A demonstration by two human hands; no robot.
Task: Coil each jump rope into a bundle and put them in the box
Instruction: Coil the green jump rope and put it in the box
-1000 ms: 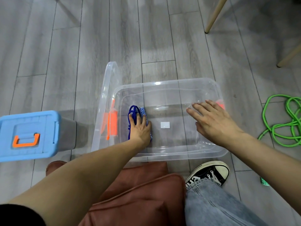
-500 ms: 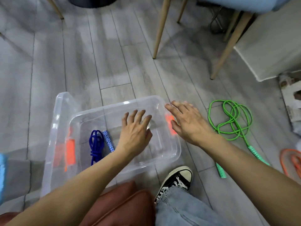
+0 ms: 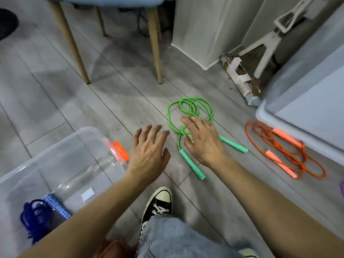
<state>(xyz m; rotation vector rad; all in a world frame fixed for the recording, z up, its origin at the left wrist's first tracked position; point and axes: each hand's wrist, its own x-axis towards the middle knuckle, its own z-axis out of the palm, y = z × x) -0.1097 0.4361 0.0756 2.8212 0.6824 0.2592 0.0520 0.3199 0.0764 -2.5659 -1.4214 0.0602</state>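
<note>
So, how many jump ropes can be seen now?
3. Blue rope coiled in the box; green rope loose on the floor under the right hand; orange rope further right. Others may lie outside the view.

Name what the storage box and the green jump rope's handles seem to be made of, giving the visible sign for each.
Storage box: clear glossy plastic, since the floor shows through its walls and they catch highlights. Green jump rope handles: probably foam or soft rubber, matte, with a checkered pattern; the look leaves it open.
</note>
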